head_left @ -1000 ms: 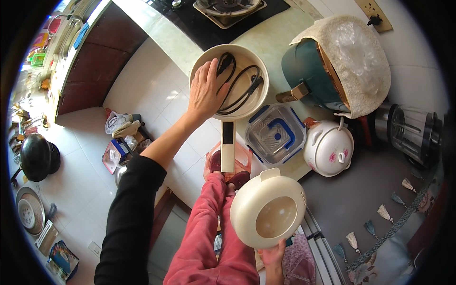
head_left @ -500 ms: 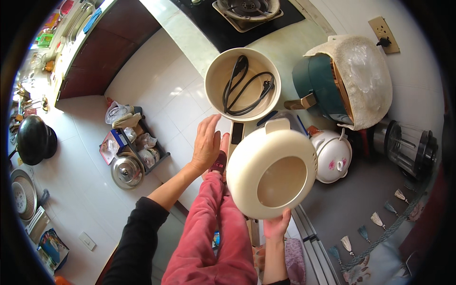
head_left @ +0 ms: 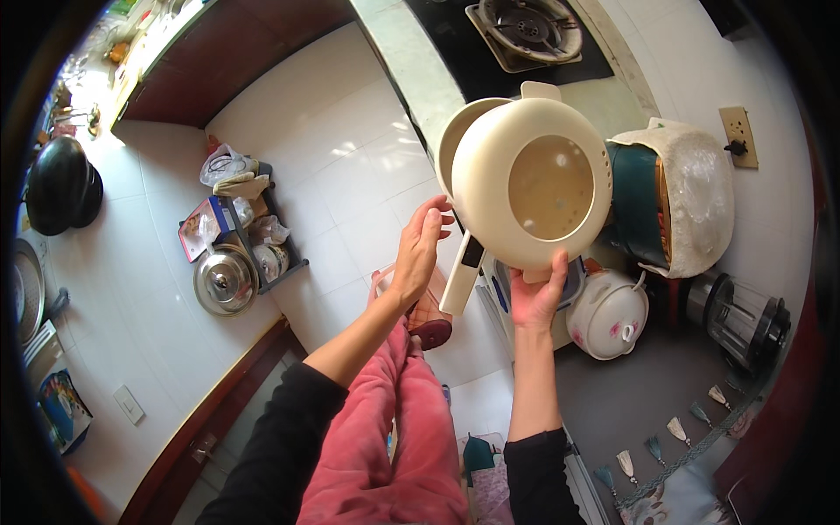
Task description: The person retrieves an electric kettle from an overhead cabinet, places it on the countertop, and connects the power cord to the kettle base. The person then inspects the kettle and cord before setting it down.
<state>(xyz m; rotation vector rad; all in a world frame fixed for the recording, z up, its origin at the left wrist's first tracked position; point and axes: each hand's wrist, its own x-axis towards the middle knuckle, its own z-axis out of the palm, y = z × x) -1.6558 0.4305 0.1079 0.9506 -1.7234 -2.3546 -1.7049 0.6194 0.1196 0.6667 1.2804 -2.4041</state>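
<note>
Left hand [head_left: 422, 252] is hovering open, fingers loosely bent and pointing up toward the side of a cream pot [head_left: 457, 131]; the fingertips are sitting right by the pot, and honestly I can't tell if they're touching it. That pot is sitting at the left edge of the pale counter [head_left: 599, 98], with its long handle [head_left: 458, 284] sticking out past that edge toward the person. Up at the counter's far end, a black hob [head_left: 451, 61] is showing one round burner [head_left: 531, 31]. Next over, a big cream lid [head_left: 532, 179] with a round see-through window [head_left: 553, 188] is blocking most of the pot from view, tilted, and I can't tell if it's resting on the rim. Right hand [head_left: 538, 296] is gripping that lid at its near edge, thumb lying on top. Just behind that hand, a clear container [head_left: 575, 284] is peeking out, mostly hidden. A white flower-patterned lidded pot [head_left: 612, 315] is sitting by the counter's near right corner. Farther back along the right edge, a dark green appliance [head_left: 632, 197] is wearing a pale fluffy cloth [head_left: 700, 192] on top, and over at the far right a blender jug [head_left: 735, 319] is sitting by the upper edge of a grey surface [head_left: 626, 398].
</note>
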